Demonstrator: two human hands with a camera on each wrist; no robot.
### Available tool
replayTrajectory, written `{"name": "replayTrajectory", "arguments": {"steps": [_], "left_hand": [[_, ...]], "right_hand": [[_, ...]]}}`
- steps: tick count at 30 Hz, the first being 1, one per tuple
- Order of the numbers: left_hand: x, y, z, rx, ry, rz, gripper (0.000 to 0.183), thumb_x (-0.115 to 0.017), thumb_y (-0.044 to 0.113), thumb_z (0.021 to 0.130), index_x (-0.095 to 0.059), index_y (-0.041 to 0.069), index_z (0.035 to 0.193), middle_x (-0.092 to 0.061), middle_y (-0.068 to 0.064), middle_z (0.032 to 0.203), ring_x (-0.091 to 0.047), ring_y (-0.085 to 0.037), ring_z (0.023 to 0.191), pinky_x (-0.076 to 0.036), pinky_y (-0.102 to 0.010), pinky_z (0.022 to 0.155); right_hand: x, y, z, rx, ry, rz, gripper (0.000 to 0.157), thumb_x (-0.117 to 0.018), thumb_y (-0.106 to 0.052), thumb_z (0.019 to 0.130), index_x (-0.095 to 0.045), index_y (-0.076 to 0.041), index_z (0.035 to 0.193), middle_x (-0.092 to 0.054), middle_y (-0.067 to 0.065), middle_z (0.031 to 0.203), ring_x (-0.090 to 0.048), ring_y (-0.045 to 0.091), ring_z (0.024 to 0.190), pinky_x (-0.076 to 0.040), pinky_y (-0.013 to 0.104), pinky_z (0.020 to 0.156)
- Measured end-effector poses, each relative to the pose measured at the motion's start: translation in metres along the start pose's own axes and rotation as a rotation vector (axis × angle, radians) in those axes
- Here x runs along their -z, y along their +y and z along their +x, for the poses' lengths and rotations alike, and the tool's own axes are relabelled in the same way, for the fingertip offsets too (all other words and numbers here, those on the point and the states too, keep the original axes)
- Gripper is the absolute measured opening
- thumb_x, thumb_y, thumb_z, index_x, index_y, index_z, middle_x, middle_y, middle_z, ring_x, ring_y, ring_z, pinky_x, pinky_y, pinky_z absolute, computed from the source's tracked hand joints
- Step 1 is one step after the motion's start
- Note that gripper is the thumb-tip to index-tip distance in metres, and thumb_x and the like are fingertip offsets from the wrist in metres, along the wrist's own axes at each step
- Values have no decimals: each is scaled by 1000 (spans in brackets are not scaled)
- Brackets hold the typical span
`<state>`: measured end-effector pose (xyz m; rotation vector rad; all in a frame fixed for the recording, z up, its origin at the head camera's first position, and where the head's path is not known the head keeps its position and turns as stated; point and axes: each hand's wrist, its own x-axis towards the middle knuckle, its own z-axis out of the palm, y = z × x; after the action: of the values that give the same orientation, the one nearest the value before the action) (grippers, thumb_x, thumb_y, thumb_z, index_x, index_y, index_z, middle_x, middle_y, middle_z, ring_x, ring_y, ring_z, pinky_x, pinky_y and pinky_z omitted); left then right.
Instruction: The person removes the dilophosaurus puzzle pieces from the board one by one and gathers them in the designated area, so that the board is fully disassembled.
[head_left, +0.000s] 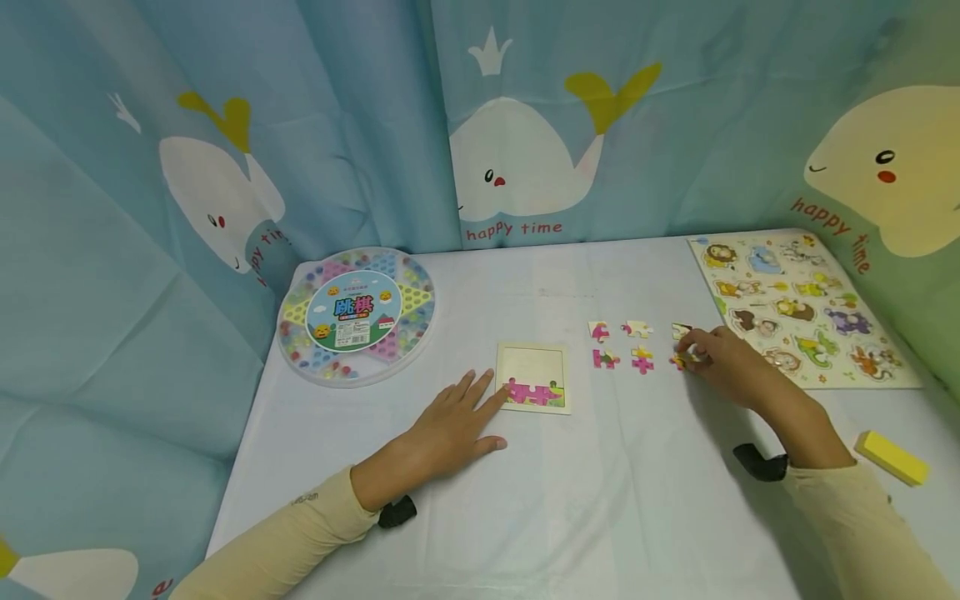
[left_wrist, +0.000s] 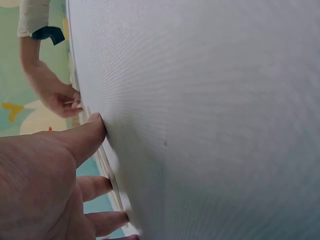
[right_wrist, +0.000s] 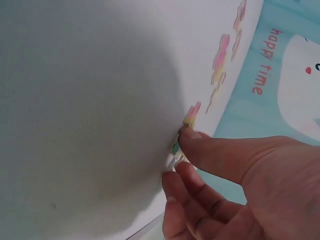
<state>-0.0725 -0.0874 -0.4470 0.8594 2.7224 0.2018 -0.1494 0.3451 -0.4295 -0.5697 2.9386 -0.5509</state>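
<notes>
A small square puzzle board (head_left: 531,362) lies on the white table, with pink pieces (head_left: 534,393) fitted along its near side. My left hand (head_left: 446,429) rests beside it, fingers spread; the index fingertip touches the board's left edge. To the right, my right hand (head_left: 723,367) pinches a pink and yellow puzzle piece (right_wrist: 191,115) between thumb and fingers at the table surface. The fingers partly cover that piece. Another puzzle piece (head_left: 681,330) lies just beyond the fingertips. Several loose puzzle pieces (head_left: 642,360) lie in two rows between the board and my right hand.
A round Chinese checkers box (head_left: 352,312) stands at the back left. At the back right lies a wooden animal puzzle board (head_left: 806,312), close to my right forearm. A yellow block (head_left: 891,457) sits right of that forearm. A blue whale-print curtain (head_left: 375,125) borders the table.
</notes>
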Motion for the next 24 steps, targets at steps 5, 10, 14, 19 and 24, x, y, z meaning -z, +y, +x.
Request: {"name": "replayTrajectory", "arguments": {"steps": [5, 10, 14, 19, 24], "left_hand": [[1, 1, 0, 2, -9, 6, 76, -53, 56, 107, -29, 18, 169, -21, -15, 175, -22, -42, 160, -31, -55, 125], [1, 1, 0, 3, -10, 4, 75, -54, 55, 107, -30, 18, 168, -21, -15, 175, -23, -41, 160, -32, -55, 125], [1, 1, 0, 2, -7, -4, 75, -54, 54, 107, -30, 18, 168, -21, -16, 175, -23, -42, 160, -32, -56, 125], [2, 0, 0, -8, 10, 5, 75, -54, 55, 107, -31, 17, 168, -24, -17, 174, -25, -43, 159, -34, -55, 124], [1, 0, -1, -18, 30, 25, 75, -55, 55, 106, -33, 17, 167, -26, -17, 173, -28, -42, 158, -36, -55, 122]], "right_hand": [[-1, -13, 0, -47, -13, -4, 26, -69, 1, 98, -61, 2, 123, -58, 33, 111, -62, 48, 101, -53, 58, 79], [1, -51, 11, -35, -28, 54, 34, -67, -3, 101, -57, 5, 132, -56, 34, 119, -61, 48, 107, -52, 61, 86], [-11, -93, 21, 21, -28, 103, 36, -68, -4, 100, -57, 6, 133, -58, 32, 120, -65, 43, 104, -56, 57, 87], [-41, -143, 30, 90, -64, 132, 42, -74, -8, 98, -57, 3, 135, -62, 24, 122, -65, 33, 103, -58, 51, 89], [-70, -177, 38, 194, -59, 140, 50, -81, -10, 94, -58, 2, 137, -63, 20, 128, -63, 32, 112, -57, 48, 98]]}}
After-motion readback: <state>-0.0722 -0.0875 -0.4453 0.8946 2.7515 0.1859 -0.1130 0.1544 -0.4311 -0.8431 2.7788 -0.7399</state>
